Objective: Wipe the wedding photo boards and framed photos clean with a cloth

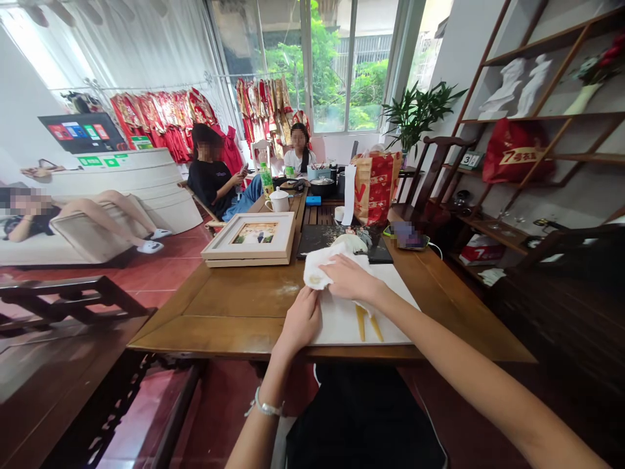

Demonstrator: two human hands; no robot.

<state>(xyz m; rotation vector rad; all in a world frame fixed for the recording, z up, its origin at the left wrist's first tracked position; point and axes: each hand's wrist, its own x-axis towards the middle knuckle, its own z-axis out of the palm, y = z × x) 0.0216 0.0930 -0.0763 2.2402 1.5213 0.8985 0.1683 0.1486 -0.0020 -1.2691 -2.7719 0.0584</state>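
Observation:
My right hand (349,277) is closed on a white cloth (319,266) with a yellowish spot, pressing it over the upper left of a flat white board (390,286). Just below the cloth, my left hand (301,319) rests at the board's left side with its fingers curled; what they grip is hidden. Two yellow tapered sticks (361,324) lie on the board, their upper ends under the cloth. Behind the cloth is a dark panel (312,242) bearing a pale raised shape. White picture frames (249,240) lie stacked to the left.
On the wooden table (219,319) are a white lidded cup (279,200), a red paper bag (375,189) and a phone (413,238) with a cable. Two people sit beyond; another person lies on a sofa (97,228) at left. Shelves (537,120) stand at right.

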